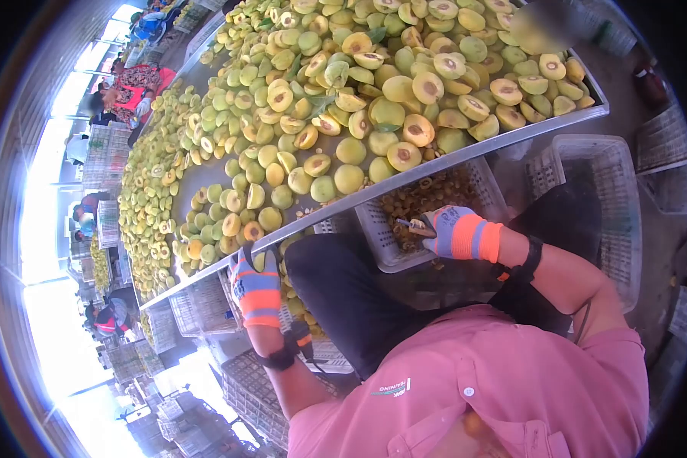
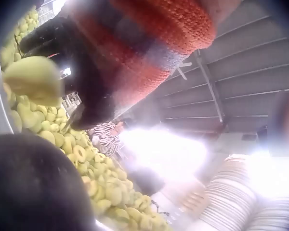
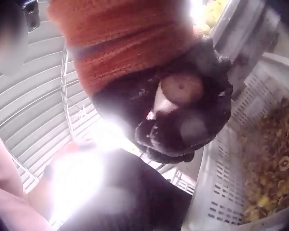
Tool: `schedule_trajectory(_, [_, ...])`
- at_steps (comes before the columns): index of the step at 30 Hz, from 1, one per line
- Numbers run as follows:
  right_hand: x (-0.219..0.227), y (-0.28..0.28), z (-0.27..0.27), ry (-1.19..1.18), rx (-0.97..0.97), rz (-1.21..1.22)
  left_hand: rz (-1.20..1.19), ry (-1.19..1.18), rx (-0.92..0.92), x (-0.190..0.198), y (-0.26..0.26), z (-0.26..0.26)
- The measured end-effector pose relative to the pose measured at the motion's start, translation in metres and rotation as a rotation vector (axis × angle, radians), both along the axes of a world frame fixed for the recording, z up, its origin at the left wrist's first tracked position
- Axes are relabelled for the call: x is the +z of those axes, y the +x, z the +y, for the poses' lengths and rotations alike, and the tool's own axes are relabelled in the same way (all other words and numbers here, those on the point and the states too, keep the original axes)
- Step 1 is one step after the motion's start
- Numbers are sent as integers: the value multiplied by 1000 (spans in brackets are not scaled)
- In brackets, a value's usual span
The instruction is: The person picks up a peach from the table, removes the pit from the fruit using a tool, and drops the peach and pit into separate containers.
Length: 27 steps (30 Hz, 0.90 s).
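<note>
My left hand (image 1: 256,288), in a grey and orange glove with dark palm and fingertips, is at the metal rim of the fruit table. Its dark fingers (image 2: 41,38) are spread apart in the left wrist view, with a yellow-green fruit half (image 2: 31,79) close by them. My right hand (image 1: 458,231), gloved alike, is over a crate of fruit scraps. It grips a small tool (image 1: 416,227) with a metal end. In the right wrist view, the tool's round wooden handle (image 3: 183,89) shows inside the curled fingers.
Halved green-yellow fruits (image 1: 351,175) with brown centres cover the table, bounded by a metal rim (image 1: 435,166). Below it a white crate (image 1: 393,259) of brown scraps stands between my knees. Another white crate (image 1: 614,221) is at right. Other people (image 1: 122,95) work at far left.
</note>
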State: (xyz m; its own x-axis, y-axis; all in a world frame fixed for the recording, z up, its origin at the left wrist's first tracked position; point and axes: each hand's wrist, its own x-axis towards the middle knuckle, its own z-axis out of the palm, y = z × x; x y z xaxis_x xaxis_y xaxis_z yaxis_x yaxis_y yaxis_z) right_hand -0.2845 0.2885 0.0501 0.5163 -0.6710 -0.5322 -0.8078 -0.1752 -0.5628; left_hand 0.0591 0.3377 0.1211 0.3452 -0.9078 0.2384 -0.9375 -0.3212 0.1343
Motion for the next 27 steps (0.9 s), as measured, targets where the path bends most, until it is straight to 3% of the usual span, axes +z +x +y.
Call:
schedule_trajectory(2, [-9, 2, -5, -87, -25, -9, -151, -37, -15, -9, 18, -20])
schedule_trajectory(4, [-11, 2, -8, -153, -37, -57, 120, -85, -119, -13, 27, -57])
schedule_trajectory(6, [-8, 1, -11, -198, -56, -147, 203, 25, -105, -24, 35, -103])
schedule_trajectory(9, [-7, 4, -9, -198, 18, -103, 102, 230, -90, -60, 53, -169])
schedule_trajectory(12, [-8, 8, -12, -149, 95, 5, -84, 396, -99, -78, 44, -199])
schedule_trajectory(14, [-8, 6, -12, -155, 64, -48, 8, 375, -80, -85, 45, -206])
schedule_trajectory(15, [-10, 5, -12, -171, -14, -114, 52, 371, -67, -90, 49, -205])
schedule_trajectory(16, [-14, 5, -14, -189, -90, -181, 149, 207, -136, -95, 56, -198])
schedule_trajectory(19, [-24, 0, -26, -167, -271, -314, 297, 140, -135, -86, 67, -178])
schedule_trajectory(20, [-21, -1, -29, -143, -308, -342, 420, -48, -225, -98, 84, -168])
schedule_trajectory(21, [-20, -2, -30, -119, -342, -372, 475, -64, -205, -72, 69, -147])
schedule_trajectory(22, [-21, -2, -29, -27, -393, -487, 496, -35, -159, -59, 67, -128])
schedule_trajectory(23, [-18, -1, -29, -14, -374, -415, 516, -7, -111, -52, 68, -111])
schedule_trajectory(27, [-18, 1, -22, -39, -197, -149, 189, 422, -132, -37, 78, -51])
